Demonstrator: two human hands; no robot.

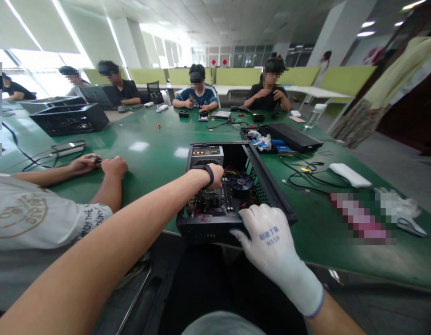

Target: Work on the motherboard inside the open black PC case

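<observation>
An open black computer case (271, 193) lies on its side at the table's near edge, its inside facing up. Within it are a power supply (210, 153), a round black cooling fan (241, 182) and a motherboard (213, 202). My left hand (216, 176), bare with a black wristband, reaches into the case beside the power supply. Its fingers are curled downward, and whatever is in them is hidden. My right hand (267, 230), in a white glove, grips the near edge of the case, thumb on the outer side and fingers over the rim.
At left, a co-worker's hands (100, 165) hold a small dark part. Another black case (70, 118) stands behind them. Cables (302, 172), a white box (350, 175), gloves (403, 207) and a bottle (315, 116) are at right. Several people sit across the green table (149, 177).
</observation>
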